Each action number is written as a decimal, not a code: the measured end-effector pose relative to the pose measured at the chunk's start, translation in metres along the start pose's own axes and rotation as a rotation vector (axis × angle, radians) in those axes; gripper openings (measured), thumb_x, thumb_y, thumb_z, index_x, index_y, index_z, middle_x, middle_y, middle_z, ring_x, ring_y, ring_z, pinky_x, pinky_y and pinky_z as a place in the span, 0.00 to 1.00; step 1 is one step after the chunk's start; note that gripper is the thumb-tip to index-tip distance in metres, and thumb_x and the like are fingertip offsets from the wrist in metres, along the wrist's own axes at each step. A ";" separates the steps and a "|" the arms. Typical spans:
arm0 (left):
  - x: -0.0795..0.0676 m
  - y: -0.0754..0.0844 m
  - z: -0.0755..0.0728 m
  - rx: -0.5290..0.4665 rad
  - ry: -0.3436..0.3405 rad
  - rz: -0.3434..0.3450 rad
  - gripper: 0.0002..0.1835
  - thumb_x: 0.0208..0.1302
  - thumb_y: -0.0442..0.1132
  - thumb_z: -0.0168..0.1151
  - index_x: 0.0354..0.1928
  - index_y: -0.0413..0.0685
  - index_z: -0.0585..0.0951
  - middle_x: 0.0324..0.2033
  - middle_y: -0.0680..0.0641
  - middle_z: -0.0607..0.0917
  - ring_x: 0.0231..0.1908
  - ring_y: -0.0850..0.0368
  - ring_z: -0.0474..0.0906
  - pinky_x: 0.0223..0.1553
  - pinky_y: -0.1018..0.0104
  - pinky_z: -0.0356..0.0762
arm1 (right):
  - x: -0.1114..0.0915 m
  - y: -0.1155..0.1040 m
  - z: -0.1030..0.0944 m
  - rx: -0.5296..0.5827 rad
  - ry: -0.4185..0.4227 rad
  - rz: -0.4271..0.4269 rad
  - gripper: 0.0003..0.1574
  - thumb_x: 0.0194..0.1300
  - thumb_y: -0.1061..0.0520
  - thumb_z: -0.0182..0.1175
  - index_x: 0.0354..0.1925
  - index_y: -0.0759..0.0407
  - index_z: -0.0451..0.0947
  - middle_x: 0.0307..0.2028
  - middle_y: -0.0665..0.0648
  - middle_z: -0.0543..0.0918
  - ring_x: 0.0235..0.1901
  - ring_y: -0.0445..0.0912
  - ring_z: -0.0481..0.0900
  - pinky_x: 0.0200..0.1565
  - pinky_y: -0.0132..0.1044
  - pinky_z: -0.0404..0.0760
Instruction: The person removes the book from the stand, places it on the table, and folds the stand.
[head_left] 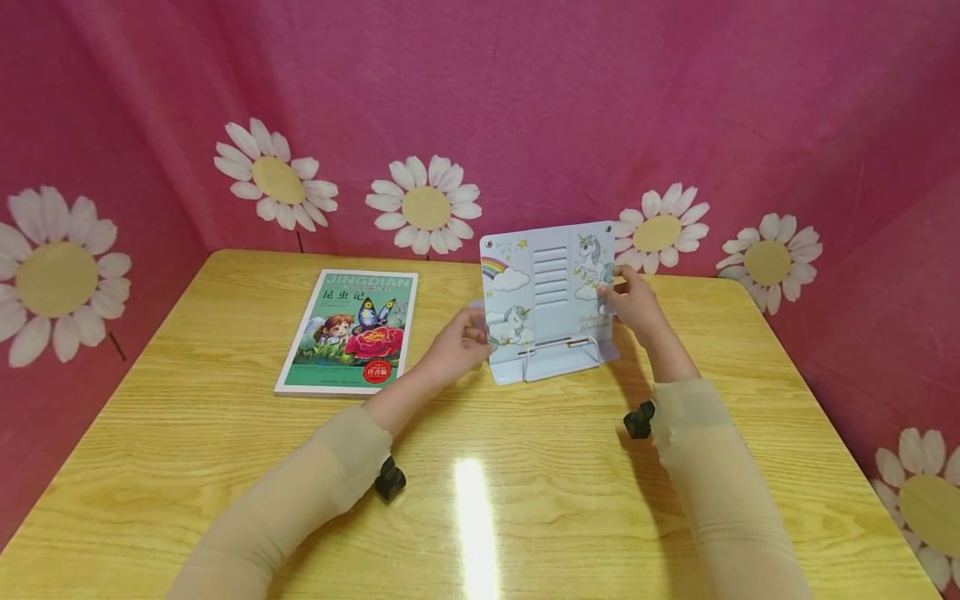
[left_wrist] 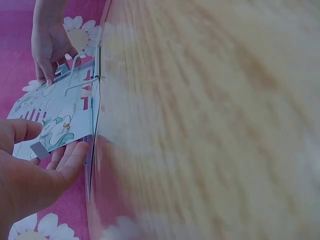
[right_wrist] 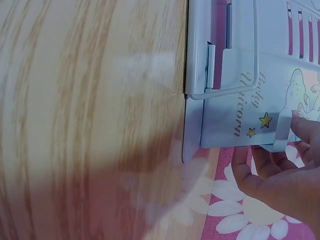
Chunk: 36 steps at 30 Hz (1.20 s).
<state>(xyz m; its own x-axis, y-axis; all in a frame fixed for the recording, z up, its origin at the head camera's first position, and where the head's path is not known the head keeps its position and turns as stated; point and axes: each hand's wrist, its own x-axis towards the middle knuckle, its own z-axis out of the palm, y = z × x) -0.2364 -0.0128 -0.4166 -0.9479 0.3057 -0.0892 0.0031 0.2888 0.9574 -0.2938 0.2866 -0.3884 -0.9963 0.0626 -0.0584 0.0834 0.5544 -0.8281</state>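
A pale book stand (head_left: 555, 323) with unicorn pictures and a slotted centre stands tilted back on the table. My left hand (head_left: 459, 346) holds its left edge, thumb toward the front and fingers at the back. Beside that thumb a small grey side clip (left_wrist: 39, 150) shows in the left wrist view. At the opposite edge, my right hand (head_left: 637, 307) grips the stand, its fingers partly hidden behind the panel. The right thumb lies against another side clip (right_wrist: 283, 127). A bent wire holder (right_wrist: 257, 45) crosses the lower front above the ledge.
A green illustrated book (head_left: 352, 329) lies flat left of the stand, close to my left hand. Behind the wooden table (head_left: 570, 500) hangs a pink curtain (head_left: 480, 83) with large white daisies. The stand is near the table's back edge.
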 end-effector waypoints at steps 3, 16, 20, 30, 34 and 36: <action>-0.002 -0.001 0.001 0.005 0.009 -0.009 0.27 0.62 0.34 0.61 0.63 0.49 0.66 0.45 0.44 0.76 0.43 0.51 0.75 0.39 0.67 0.77 | 0.001 0.001 0.001 0.007 -0.007 -0.002 0.26 0.71 0.52 0.50 0.62 0.60 0.60 0.50 0.67 0.68 0.44 0.56 0.69 0.52 0.57 0.75; -0.013 0.000 0.000 -0.041 -0.023 -0.036 0.27 0.60 0.32 0.61 0.62 0.49 0.66 0.44 0.43 0.75 0.42 0.51 0.76 0.37 0.66 0.78 | 0.001 -0.003 0.004 -0.010 -0.046 0.009 0.29 0.71 0.51 0.50 0.65 0.60 0.58 0.53 0.67 0.67 0.47 0.57 0.69 0.55 0.55 0.74; -0.017 0.001 0.000 -0.062 -0.033 -0.036 0.27 0.60 0.31 0.61 0.61 0.48 0.66 0.44 0.42 0.75 0.42 0.51 0.77 0.38 0.64 0.79 | 0.000 -0.004 0.004 -0.016 -0.052 0.008 0.29 0.71 0.52 0.50 0.65 0.60 0.57 0.54 0.68 0.67 0.48 0.58 0.68 0.56 0.56 0.73; -0.024 -0.001 0.001 -0.033 -0.045 -0.006 0.27 0.60 0.30 0.60 0.61 0.45 0.66 0.43 0.41 0.76 0.40 0.53 0.76 0.37 0.69 0.76 | -0.001 -0.006 0.005 -0.024 -0.079 0.020 0.29 0.71 0.52 0.50 0.66 0.58 0.57 0.53 0.67 0.67 0.48 0.57 0.68 0.56 0.55 0.73; -0.028 -0.001 0.001 -0.044 -0.057 -0.008 0.26 0.60 0.30 0.60 0.61 0.45 0.66 0.43 0.42 0.76 0.40 0.53 0.76 0.38 0.68 0.77 | -0.001 -0.007 0.005 -0.024 -0.099 0.017 0.28 0.71 0.52 0.50 0.65 0.58 0.57 0.52 0.67 0.67 0.48 0.57 0.69 0.56 0.56 0.72; -0.030 -0.001 0.002 -0.051 -0.062 -0.009 0.26 0.60 0.29 0.60 0.60 0.44 0.66 0.43 0.42 0.76 0.41 0.52 0.76 0.39 0.67 0.77 | -0.001 -0.006 0.005 -0.022 -0.111 0.009 0.27 0.71 0.52 0.50 0.64 0.59 0.58 0.52 0.67 0.67 0.47 0.58 0.69 0.56 0.56 0.72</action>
<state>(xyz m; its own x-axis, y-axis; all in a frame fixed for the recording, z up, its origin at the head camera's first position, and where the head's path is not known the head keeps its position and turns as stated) -0.2072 -0.0208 -0.4158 -0.9262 0.3595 -0.1134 -0.0232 0.2459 0.9690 -0.2932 0.2786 -0.3859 -0.9915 -0.0242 -0.1279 0.0911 0.5725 -0.8148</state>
